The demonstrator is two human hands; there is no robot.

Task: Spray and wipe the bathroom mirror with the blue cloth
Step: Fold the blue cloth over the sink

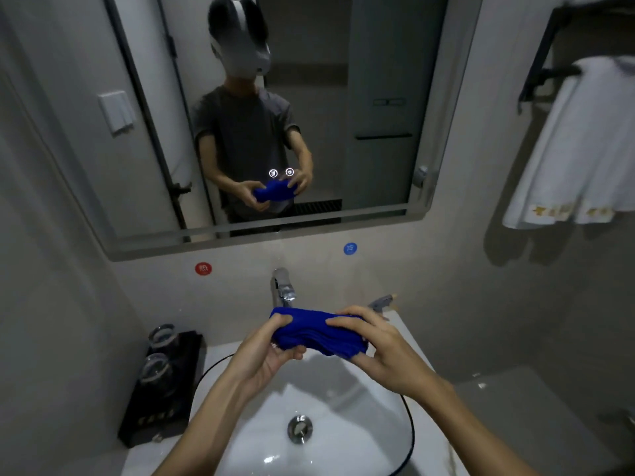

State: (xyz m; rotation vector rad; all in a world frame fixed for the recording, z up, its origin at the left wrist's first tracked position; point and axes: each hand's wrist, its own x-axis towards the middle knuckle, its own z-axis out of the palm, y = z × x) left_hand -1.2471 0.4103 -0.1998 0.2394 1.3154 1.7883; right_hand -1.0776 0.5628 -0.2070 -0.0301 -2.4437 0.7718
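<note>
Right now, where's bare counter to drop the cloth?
Both hands, left hand and right hand, grip the blue cloth over the sink. Free: the grey ledge right of the basin, and the white strip between the basin and the black tray. Crowded: the tray with its glasses, and the back corner by the faucet, where the spray bottle stands.

Deep-blue soft matt cloth [318, 333]; glossy white ceramic basin [360, 424] with polished metal drain [300, 429]; shiny chrome tap [283, 288], far; clear glass tumblers [161, 352] on black glossy tray [151, 413], left; white fabric towel [577, 149], right; reflective glass mirror [378, 97].
</note>
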